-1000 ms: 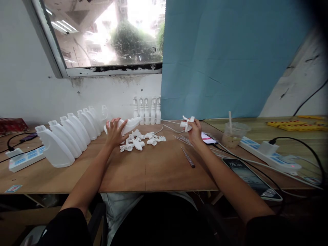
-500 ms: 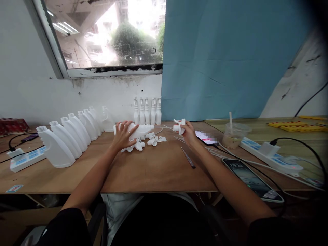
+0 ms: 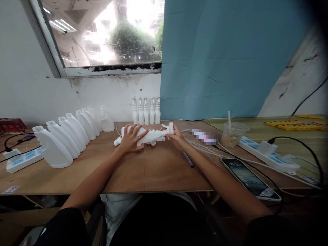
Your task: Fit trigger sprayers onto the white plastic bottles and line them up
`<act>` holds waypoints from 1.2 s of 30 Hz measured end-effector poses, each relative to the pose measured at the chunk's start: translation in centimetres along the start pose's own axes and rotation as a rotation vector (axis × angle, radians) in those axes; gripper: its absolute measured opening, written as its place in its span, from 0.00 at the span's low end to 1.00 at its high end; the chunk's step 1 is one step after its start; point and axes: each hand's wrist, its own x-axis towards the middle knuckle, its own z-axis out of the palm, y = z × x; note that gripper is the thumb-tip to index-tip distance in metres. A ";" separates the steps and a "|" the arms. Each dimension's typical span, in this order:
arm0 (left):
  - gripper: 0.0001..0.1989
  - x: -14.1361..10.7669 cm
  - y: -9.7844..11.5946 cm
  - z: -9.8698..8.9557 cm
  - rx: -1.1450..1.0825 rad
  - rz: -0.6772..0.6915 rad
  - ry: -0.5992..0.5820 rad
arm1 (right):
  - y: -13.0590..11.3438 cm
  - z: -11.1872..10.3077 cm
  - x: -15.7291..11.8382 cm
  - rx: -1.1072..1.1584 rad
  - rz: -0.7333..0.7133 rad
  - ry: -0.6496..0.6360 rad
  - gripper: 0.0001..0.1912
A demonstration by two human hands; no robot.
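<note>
A white bottle [image 3: 145,135] lies on its side, its neck toward the right. My left hand [image 3: 132,138] is wrapped over its body, fingers closed on it. At the neck, a white spray head [image 3: 169,129] is held in the closed fingers of my right hand [image 3: 176,137]; its base meets the bottle's mouth. Loose white spray parts [image 3: 117,141] lie behind and beneath the bottle, mostly hidden by it. A screwdriver-like tool [image 3: 189,159] rests under my right forearm.
Translucent bottles [image 3: 57,150] stand in a row at left, near a power strip [image 3: 24,160]. Several bottles with spray heads [image 3: 146,111] stand by the wall. At right are a phone [image 3: 249,178], a cup [image 3: 232,135], cables and another power strip [image 3: 269,155].
The spray head in my right hand has moved left to the bottle's neck, and the thin tube between them no longer shows. My left hand and the bottle have shifted right and slightly down.
</note>
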 end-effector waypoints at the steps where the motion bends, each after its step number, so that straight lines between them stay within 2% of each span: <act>1: 0.36 0.0 0.0 0.0 0.008 0.006 0.008 | 0.1 0.0 0.0 -0.021 -0.017 -0.017 0.25; 6: 0.36 0.1 0.3 -0.2 0.034 0.033 0.024 | 0.5 0.2 -0.2 -0.167 -0.078 -0.013 0.20; 10: 0.36 0.2 0.4 -0.3 0.030 0.025 0.025 | 0.6 0.4 -0.3 -0.137 -0.106 -0.004 0.25; 14: 0.36 0.2 0.5 -0.3 0.031 0.024 0.032 | 0.4 0.6 -0.5 -0.131 -0.107 0.022 0.22; 21: 0.35 0.3 0.7 -0.3 0.039 0.041 0.042 | 0.4 0.9 -0.5 -0.104 -0.095 0.065 0.24; 36: 0.34 0.2 0.8 -0.2 0.034 0.038 0.049 | 0.2 1.0 -0.7 -0.126 -0.079 0.075 0.24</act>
